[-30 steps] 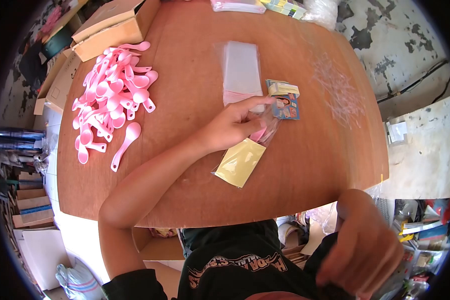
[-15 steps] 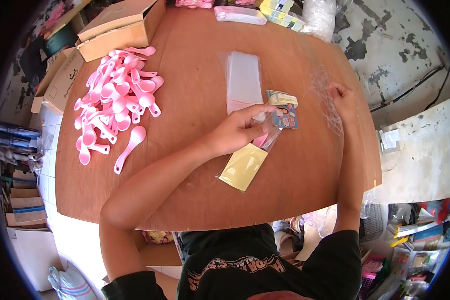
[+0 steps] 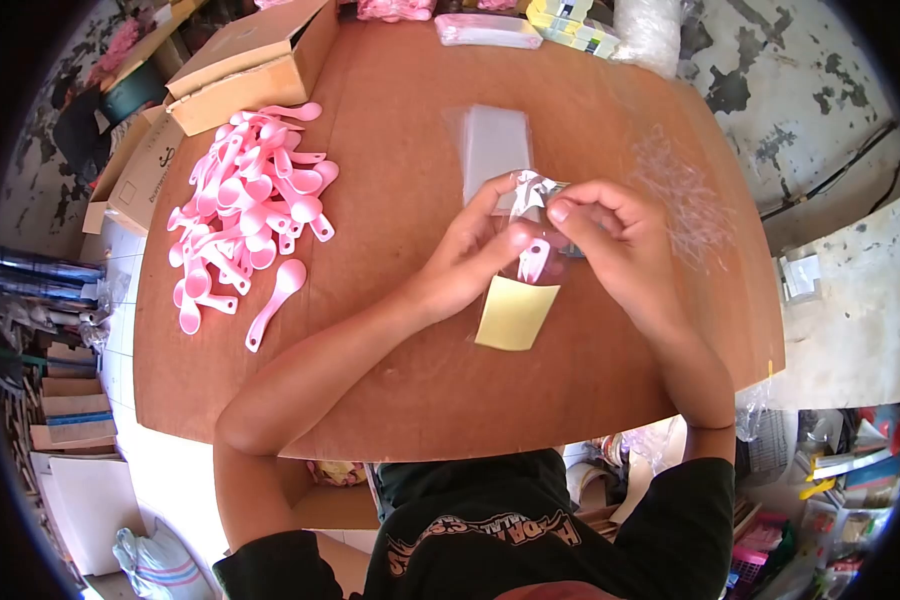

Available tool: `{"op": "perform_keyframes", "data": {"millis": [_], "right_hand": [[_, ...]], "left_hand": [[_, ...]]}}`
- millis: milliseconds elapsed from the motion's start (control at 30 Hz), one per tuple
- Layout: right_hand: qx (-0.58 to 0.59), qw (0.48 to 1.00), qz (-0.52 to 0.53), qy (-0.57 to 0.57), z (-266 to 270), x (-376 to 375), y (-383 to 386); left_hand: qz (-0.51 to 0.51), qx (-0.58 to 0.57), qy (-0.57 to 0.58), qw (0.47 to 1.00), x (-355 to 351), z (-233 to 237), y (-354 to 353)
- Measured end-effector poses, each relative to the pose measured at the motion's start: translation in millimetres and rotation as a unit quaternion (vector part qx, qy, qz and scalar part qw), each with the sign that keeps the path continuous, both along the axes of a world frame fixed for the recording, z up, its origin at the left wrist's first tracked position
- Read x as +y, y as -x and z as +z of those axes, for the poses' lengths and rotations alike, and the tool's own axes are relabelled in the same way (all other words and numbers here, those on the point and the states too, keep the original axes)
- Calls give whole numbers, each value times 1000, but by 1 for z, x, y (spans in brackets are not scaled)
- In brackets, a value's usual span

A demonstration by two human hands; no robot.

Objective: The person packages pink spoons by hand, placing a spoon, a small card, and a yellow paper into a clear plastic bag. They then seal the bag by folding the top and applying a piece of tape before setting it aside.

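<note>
Both of my hands meet over the middle of the brown table (image 3: 390, 370). My left hand (image 3: 467, 255) and my right hand (image 3: 604, 237) pinch the top of a clear plastic bag (image 3: 526, 270), lifted upright. Inside it are a yellow card (image 3: 516, 313) and a pink spoon (image 3: 534, 259). A stack of clear bags (image 3: 494, 143) lies just beyond my hands. A small stack of picture cards is mostly hidden behind my right hand.
A pile of several pink spoons (image 3: 247, 208) lies at the left, one spoon (image 3: 275, 302) apart from it. A cardboard box (image 3: 242, 70) stands at the far left corner. Small clear ties (image 3: 682, 190) are scattered at the right. Packets (image 3: 567, 22) line the far edge.
My right hand came from the clear ties at the right to the bag. The bag, flat under my left hand before, is now lifted upright between both hands.
</note>
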State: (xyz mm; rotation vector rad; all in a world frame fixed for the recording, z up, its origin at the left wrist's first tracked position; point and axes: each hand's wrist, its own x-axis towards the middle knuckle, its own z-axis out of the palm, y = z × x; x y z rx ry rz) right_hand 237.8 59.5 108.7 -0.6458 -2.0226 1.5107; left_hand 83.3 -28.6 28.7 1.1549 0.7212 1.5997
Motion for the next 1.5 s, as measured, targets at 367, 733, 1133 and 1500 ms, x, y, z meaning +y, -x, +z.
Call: {"op": "perform_keyframes", "data": {"millis": [367,733,1133,1500], "right_hand": [[173,942,-35,-287,32,8,4],[128,991,9,47,-15,15,-17],[39,987,8,157,-55,13,-22],[103,987,18,121,-81,23,-18]], "left_hand": [[125,38,-118,984,6,-10,-4],[93,36,2,995,-6,-5,-25],[85,46,43,994,-2,-12,-16],[154,74,108,979,1,-14,3]]}}
